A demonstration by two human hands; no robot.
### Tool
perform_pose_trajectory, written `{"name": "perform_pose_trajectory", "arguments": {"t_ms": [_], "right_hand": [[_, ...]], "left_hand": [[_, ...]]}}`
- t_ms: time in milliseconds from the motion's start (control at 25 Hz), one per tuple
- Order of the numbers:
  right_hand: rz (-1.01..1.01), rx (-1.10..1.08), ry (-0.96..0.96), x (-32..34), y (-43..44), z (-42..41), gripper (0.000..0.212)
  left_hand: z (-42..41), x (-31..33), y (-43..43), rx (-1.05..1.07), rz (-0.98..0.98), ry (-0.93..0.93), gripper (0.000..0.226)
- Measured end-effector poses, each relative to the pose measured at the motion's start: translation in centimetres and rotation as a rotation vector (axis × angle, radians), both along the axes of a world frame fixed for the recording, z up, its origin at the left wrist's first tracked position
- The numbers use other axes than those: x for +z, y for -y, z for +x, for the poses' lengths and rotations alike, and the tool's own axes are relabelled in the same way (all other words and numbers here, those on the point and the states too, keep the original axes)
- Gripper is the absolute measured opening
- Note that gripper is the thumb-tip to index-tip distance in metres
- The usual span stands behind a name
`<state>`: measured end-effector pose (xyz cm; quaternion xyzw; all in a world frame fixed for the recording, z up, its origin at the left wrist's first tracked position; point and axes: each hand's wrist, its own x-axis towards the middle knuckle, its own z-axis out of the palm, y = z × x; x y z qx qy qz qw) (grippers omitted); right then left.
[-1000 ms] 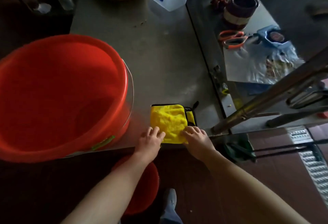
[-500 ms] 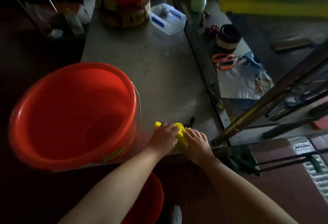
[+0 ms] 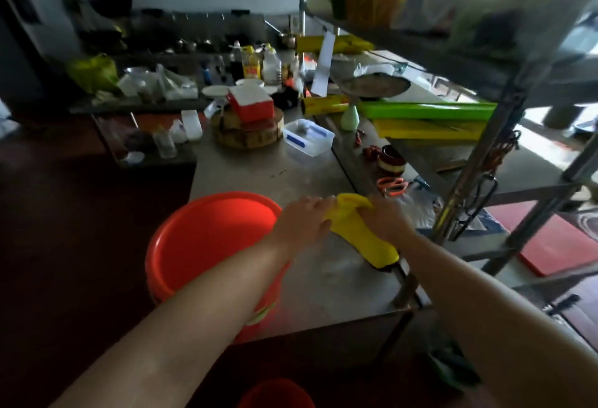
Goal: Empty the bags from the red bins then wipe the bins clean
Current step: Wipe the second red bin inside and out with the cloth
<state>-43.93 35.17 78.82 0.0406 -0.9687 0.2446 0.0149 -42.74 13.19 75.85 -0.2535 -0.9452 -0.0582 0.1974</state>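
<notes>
A large empty red bin (image 3: 207, 245) stands on the near left part of the steel table (image 3: 336, 284). A yellow cloth (image 3: 359, 233) with a black edge hangs above the table to the right of the bin. My left hand (image 3: 304, 223) grips its upper left part and my right hand (image 3: 386, 220) grips its upper right part, so the cloth droops between and below them. A second red bin (image 3: 276, 394) shows on the floor at the bottom edge, below the table.
Further back on the table are a round wooden block (image 3: 249, 131) with a red-and-white box, a clear plastic tub (image 3: 307, 137), orange scissors (image 3: 391, 184) and a small dark pot (image 3: 390, 160). A metal rack (image 3: 485, 165) with green and yellow rolls stands at the right. Bottles crowd the far counter.
Both hands closed on the yellow cloth that lay flat at the table's front edge and lifted it off the table. My view has tilted up, showing more of the room.
</notes>
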Motion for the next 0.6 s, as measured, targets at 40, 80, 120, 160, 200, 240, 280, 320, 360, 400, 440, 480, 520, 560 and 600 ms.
{"name": "perform_pose_trajectory", "arguments": {"t_ms": [40,80,120,160,200,240,280,320,360,400,440,480,520,560,600], "right_hand": [[-0.008,-0.014,-0.051,2.0,1.0,0.1,0.023],[-0.032,-0.031,-0.091,3.7,2.2,0.3,0.022],[-0.057,-0.04,-0.122,5.1,3.4,0.4,0.021],[-0.063,-0.034,-0.145,6.1,4.7,0.7,0.021],[-0.05,-0.01,-0.173,6.7,6.4,1.0,0.022],[-0.022,0.023,-0.195,6.9,8.2,1.5,0.022],[0.007,0.072,-0.217,6.9,10.1,2.1,0.023],[0.042,0.128,-0.215,6.4,12.1,2.9,0.024],[0.089,0.197,-0.194,5.5,14.1,3.7,0.026],[0.158,0.272,-0.153,4.3,16.0,4.6,0.028],[0.24,0.352,-0.097,2.8,18.1,5.6,0.03],[0.333,0.417,-0.041,1.3,19.7,6.7,0.032],[0.419,0.469,0.003,-0.2,20.8,7.7,0.034],[0.486,0.508,0.047,-1.7,21.9,8.9,0.034],[0.517,0.525,0.1,-2.9,22.6,9.9,0.032]], "left_hand": [[0.7,1.2,2.0,0.031,0.001,0.011,0.053],[1.4,2.0,4.3,0.071,-0.013,0.038,0.053],[2.2,2.6,6.6,0.107,-0.038,0.065,0.051],[3.1,2.7,8.8,0.134,-0.052,0.099,0.049],[4.4,2.6,11.2,0.161,-0.063,0.142,0.049],[5.8,2.4,13.4,0.195,-0.087,0.201,0.051],[7.1,2.0,15.5,0.229,-0.126,0.271,0.056],[8.4,1.5,17.4,0.254,-0.163,0.354,0.06],[9.7,1.0,18.9,0.262,-0.184,0.442,0.063],[10.8,0.3,20.2,0.257,-0.193,0.526,0.064],[12.1,-0.3,21.6,0.248,-0.194,0.606,0.064],[13.2,-1.0,22.6,0.239,-0.201,0.673,0.065],[14.1,-1.7,23.2,0.231,-0.222,0.724,0.067],[15.2,-2.4,23.9,0.229,-0.243,0.766,0.068],[16.0,-3.2,24.4,0.226,-0.256,0.78,0.067]]}}
